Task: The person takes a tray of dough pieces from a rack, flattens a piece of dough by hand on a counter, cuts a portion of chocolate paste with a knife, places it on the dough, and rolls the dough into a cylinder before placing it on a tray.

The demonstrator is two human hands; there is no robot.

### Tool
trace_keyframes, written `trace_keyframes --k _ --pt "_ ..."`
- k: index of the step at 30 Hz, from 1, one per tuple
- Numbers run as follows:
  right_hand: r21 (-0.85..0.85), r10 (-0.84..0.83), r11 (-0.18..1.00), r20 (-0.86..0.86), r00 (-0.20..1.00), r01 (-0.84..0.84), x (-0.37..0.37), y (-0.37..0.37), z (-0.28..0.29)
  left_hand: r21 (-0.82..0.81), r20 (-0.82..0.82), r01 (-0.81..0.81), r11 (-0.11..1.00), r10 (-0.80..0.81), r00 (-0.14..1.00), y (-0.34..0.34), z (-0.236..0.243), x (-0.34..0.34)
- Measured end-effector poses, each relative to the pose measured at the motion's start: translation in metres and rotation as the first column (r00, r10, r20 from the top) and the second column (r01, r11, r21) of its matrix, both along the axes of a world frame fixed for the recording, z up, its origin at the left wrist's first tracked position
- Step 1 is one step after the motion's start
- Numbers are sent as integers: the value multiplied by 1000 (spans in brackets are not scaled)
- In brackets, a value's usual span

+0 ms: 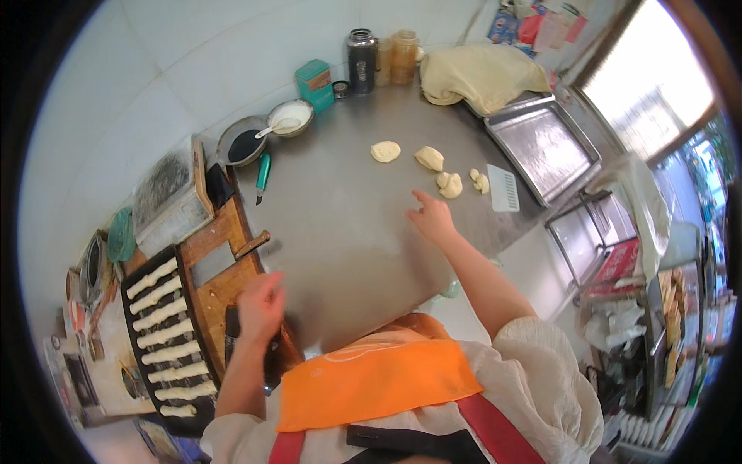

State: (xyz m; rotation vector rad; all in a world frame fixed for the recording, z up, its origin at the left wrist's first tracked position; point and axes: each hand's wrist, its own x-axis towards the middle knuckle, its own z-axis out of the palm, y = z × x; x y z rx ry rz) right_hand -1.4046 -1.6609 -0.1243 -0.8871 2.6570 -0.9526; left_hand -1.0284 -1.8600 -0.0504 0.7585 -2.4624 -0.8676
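Note:
My right hand [433, 220] hovers over the steel worktop [332, 216], its index finger stretched toward the dough and nothing visible in it. Just beyond lie a lumpy dough piece [449, 185], a folded piece [429, 158], a flat oval piece [385, 151] and small scraps [481, 183]. A pale scraper [503, 189] rests right of the scraps. My left hand [261, 306] is over the wooden board's edge at the left, smeared by motion, so its fingers do not show clearly. Close to it is a wooden-handled cleaver [224, 259] on the board.
A black tray [139, 332] of dough strips stands at the left. Along the back are a bowl of black seeds or powder [245, 142], a bowl of white powder [297, 117], a green cutter [263, 178] and jars [403, 58]. An empty metal tray [544, 150] lies at the right.

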Motion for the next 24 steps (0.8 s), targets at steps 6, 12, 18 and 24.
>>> trace_keyframes --k 6,12,18,24 --pt "44 -164 986 67 984 161 -100 -126 -29 60 97 89 994 -94 991 95 -26 -41" --pt "175 184 972 -162 969 -155 -143 -191 -54 220 326 -388 895 307 894 162 -29 1" --pt "-131 854 482 -153 498 -866 1 -145 12 297 368 -660 691 555 746 190 -41 -6" --pt "87 965 247 -116 236 -965 124 -75 -83 277 236 -461 843 405 883 165 -38 -26"
